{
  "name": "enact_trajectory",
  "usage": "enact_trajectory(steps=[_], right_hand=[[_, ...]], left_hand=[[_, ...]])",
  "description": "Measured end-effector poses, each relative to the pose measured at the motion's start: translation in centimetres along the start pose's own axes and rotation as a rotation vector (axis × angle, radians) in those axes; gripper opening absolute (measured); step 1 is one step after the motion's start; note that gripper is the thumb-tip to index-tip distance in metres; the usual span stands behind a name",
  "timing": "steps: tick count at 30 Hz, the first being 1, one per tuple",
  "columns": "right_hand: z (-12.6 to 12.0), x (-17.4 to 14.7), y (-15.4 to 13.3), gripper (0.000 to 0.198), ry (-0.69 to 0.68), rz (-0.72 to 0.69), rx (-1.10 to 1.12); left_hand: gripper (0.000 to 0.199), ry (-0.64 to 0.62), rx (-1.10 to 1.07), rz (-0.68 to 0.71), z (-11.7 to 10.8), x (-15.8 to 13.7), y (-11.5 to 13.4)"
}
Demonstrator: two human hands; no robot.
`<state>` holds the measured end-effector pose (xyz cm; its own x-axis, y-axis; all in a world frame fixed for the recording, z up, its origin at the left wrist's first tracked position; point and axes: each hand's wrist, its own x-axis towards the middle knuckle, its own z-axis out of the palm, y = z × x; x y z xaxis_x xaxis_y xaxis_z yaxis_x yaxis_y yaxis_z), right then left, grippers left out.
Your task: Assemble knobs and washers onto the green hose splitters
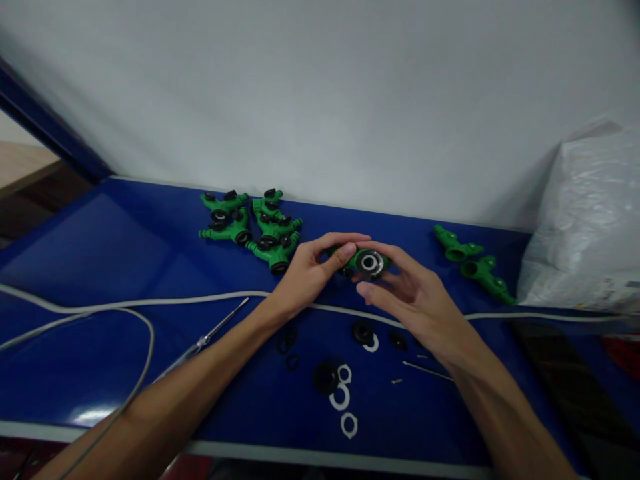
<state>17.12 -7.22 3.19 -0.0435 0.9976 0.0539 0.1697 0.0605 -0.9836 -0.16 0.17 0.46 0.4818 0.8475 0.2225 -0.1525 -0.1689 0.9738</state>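
Both hands hold a green Y-shaped hose splitter (371,263) above the middle of the blue table. Its round inlet faces me, with a dark ring and a pale ring inside. My left hand (313,267) grips one side, thumb in front and fingers behind. My right hand (423,290) curls round the other side, with the index finger along the top and the thumb just below the inlet. Below the hands lie black rings (327,378), white washers (340,397), a black knob-like piece (398,340) and small screws (397,381).
Several assembled green splitters (274,255) stand at the back left. Two bare green bodies (484,275) lie back right, beside a plastic-wrapped package (583,220). A white cable (195,300) crosses the table behind a screwdriver (215,330). A thin metal rod (427,370) lies near my right forearm.
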Motion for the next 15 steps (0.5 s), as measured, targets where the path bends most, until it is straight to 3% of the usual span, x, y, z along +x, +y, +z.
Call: enact_trajectory(steps=[8,15], right_hand=[[0.2,0.4,0.7,0.032,0.148,-0.114,-0.066],[0.0,0.5,1.1,0.031,0.153,-0.136,-0.109]], left_hand=[[0.033,-0.031,0.018,-0.027,0.2,-0.3,0.5],[0.03,-0.043,0.079,0.007,0.0,-0.3,0.7]])
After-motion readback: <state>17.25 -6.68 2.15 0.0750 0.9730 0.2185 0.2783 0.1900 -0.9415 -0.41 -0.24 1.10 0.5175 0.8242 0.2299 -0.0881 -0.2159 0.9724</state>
